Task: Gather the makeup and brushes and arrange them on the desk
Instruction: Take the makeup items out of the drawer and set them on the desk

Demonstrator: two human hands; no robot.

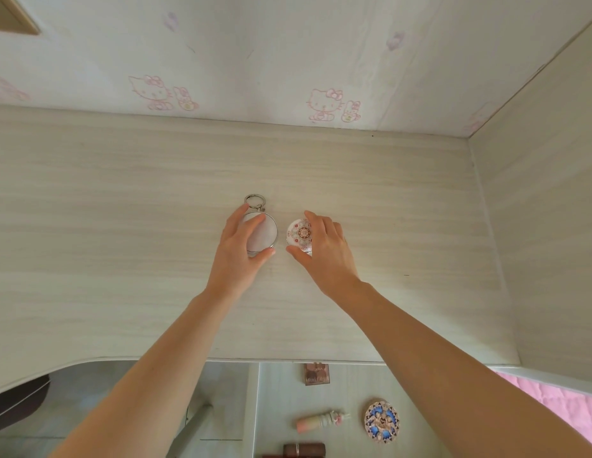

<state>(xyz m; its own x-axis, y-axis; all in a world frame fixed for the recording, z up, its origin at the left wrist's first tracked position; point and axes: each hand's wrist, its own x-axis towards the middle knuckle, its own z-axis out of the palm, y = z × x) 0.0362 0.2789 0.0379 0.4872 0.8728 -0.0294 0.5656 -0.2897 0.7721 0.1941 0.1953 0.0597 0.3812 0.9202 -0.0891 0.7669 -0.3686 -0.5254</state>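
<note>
On the pale wood desk point(122, 226), my left hand point(238, 252) grips a round silver-rimmed compact point(266, 238) that has a metal ring point(255, 201) at its far end. Right beside it, my right hand point(324, 249) grips a smaller round compact with a floral lid point(299, 233); thumb and fingers curl round its rim. Both compacts lie flat on the desk, a small gap between them. Below the desk's front edge, on a lower surface point(278, 408), lie a small brown palette point(316, 374), a pink tube point(321, 421), a round blue-patterned compact point(381, 422) and a dark brown case point(304, 449).
A wall with cartoon cat wallpaper point(288, 61) backs the desk, and a side panel point(546, 193) closes it on the right. Pink bedding point(559, 411) shows at the lower right. The desk's front edge curves down at the left, over a dark chair point(17, 401).
</note>
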